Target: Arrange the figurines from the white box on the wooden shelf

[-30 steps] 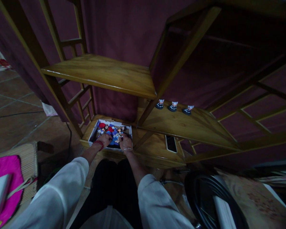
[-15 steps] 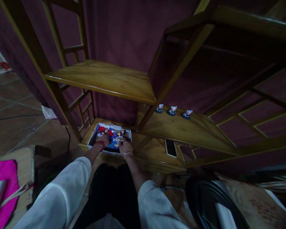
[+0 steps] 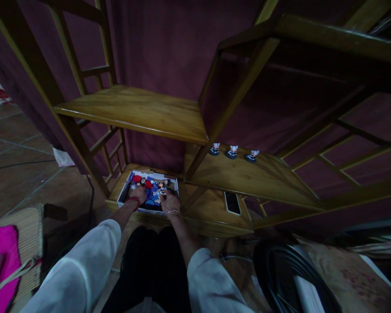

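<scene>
A shallow white cardboard box [image 3: 120, 200] sits on the low wooden shelf, filled with small figurines [image 3: 155, 189] in blue, red and white. My left hand [image 3: 138, 194], with a red bead bracelet at the wrist, reaches into the left side of the box; its fingertips are hidden among the figurines. On the right side, my right hand [image 3: 170, 202] wears a thin bracelet. Its thumb and fingers curl in on a small, pale figurine [image 3: 163, 194], partly covered by the hand.
Three small figurines [image 3: 231, 152] stand in a row on the middle shelf [image 3: 224, 174]. A phone [image 3: 232, 203] lies on the lower shelf. Wooden posts and an upper shelf [image 3: 133, 108] rise above the box. At lower left is a woven seat [image 3: 29, 243] with a pink cloth [image 3: 3, 252].
The camera view has shifted slightly, moving the shelves left in the picture. Both hands remain inside the box, with little visible change in their pose.
</scene>
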Available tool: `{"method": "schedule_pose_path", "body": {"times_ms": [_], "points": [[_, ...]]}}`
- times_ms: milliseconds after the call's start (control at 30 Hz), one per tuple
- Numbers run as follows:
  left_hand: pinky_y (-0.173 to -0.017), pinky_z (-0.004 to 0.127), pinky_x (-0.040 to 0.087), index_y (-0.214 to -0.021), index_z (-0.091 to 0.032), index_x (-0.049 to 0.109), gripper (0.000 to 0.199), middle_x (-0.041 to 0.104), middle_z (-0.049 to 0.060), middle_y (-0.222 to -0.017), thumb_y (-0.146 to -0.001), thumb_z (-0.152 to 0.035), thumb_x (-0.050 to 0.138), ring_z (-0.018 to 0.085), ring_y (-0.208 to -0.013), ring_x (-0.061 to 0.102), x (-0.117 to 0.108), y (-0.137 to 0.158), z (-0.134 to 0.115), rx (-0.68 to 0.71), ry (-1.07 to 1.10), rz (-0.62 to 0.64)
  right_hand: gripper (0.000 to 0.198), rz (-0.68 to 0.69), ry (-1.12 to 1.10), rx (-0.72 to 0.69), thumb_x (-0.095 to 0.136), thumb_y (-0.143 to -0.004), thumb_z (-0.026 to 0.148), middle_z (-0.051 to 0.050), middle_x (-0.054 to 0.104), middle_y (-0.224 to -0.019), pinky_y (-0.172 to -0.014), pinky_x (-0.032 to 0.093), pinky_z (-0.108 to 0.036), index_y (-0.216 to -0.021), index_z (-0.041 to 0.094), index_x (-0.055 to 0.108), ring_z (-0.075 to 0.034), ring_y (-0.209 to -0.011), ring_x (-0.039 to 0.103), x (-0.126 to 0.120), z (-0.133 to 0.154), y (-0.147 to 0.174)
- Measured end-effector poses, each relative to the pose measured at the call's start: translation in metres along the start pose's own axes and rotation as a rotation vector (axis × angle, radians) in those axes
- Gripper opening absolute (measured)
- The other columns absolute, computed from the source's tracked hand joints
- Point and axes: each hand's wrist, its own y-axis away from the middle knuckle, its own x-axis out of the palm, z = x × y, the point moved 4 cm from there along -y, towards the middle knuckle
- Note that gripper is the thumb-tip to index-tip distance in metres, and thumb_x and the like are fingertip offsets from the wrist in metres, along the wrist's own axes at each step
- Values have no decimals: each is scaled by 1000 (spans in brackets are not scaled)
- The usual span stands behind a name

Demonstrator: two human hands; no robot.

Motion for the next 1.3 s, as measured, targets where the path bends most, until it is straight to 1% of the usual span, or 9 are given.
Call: {"method": "schedule_pose_path", "body": {"times_ms": [133,300,467,700,800,900,1000,1167,1300], "points": [[-75,23,43,-103,-21,59,31,65,7,-93,-78,-24,42,17,-92,58,-1,2,1,-36,60,10,32,-16,-14,-11,38,-84,37,-6,62,-99,-72,42,-24,-109,23,54,-16,-85,59,1,-1,-1],[-67,21,45,-93,-16,60,25,66,5,-72,-76,-27,45,15,-74,62,-2,5,1,-79,164,51,33,11,-3,14,37,-84,38,-6,64,-92,-70,42,-24,-108,24,54,-17,-83,60,1,0,0],[-59,19,44,-97,-14,55,26,64,1,-64,-74,-25,49,12,-61,62,1,8,3,-106,361,89,34,7,-6,10,38,-84,38,-7,64,-96,-73,41,-24,-109,23,53,-17,-86,59,1,0,0],[-48,17,40,-100,-12,52,27,64,1,-68,-76,-25,48,10,-57,61,7,7,5,-96,471,113,35,-11,-29,7,37,-84,40,-7,63,-97,-73,41,-24,-108,22,54,-17,-86,59,3,0,-1],[-49,16,40,-108,-16,49,33,64,0,-72,-78,-30,46,8,-55,59,9,5,5,-71,452,105,35,-6,-32,12,37,-84,41,-7,64,-96,-74,41,-24,-108,22,54,-16,-85,59,4,-1,-1],[-48,15,39,-116,-20,46,38,62,-2,-67,-80,-31,44,8,-53,57,9,5,3,-40,424,133,35,-7,-36,15,36,-84,41,-7,64,-97,-74,41,-24,-108,22,54,-16,-86,59,3,-1,-1],[-48,15,39,-111,-20,52,34,62,-1,-67,-81,-32,43,7,-53,55,10,5,2,-39,401,149,35,-16,-26,12,38,-83,40,-7,63,-97,-73,41,-24,-107,22,55,-17,-86,59,2,0,-1],[-51,15,41,-101,-18,54,25,62,-1,-83,-79,-27,47,6,-57,55,15,2,3,-55,486,120,34,-27,-14,15,38,-83,40,-7,64,-94,-72,42,-25,-107,23,55,-18,-84,60,2,-1,0],[-49,17,41,-86,-16,54,17,61,0,-75,-77,-29,50,7,-51,53,13,3,1,-37,480,81,33,-29,-32,14,39,-83,40,-7,65,-92,-71,42,-24,-105,22,56,-17,-83,60,3,-2,-1]]}}
